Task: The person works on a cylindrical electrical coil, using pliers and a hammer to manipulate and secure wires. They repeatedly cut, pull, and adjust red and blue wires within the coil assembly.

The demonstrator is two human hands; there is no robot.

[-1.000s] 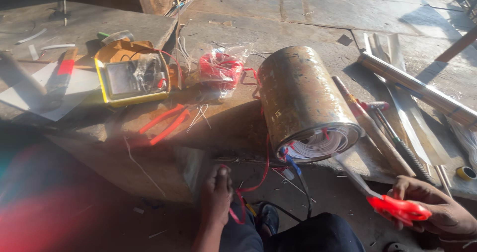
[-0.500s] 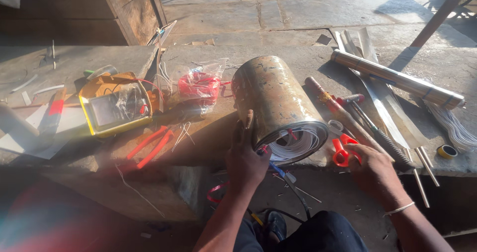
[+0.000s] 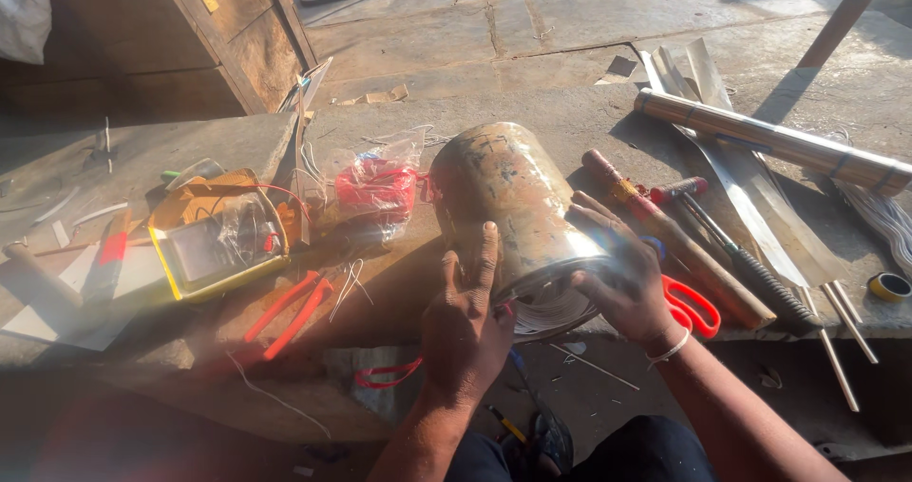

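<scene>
Taking the big metal cylinder [image 3: 518, 218] lying on the stone surface [image 3: 570, 112] as the landmark: just to its left, touching or nearly so, sits a crumpled clear plastic bag [image 3: 377, 192] with a red coil of wire showing through it. Further left of the cylinder, past that bag, lies a yellow-edged, boxy meter [image 3: 214, 240] wrapped in clear film, its flat rectangular screen [image 3: 201, 251] pale grey and facing up, washed out by sun glare. Well behind the cylinder to the upper left, a small yellowish tag [image 3: 208, 0] sits on a wooden cabinet door [image 3: 237, 36].
</scene>
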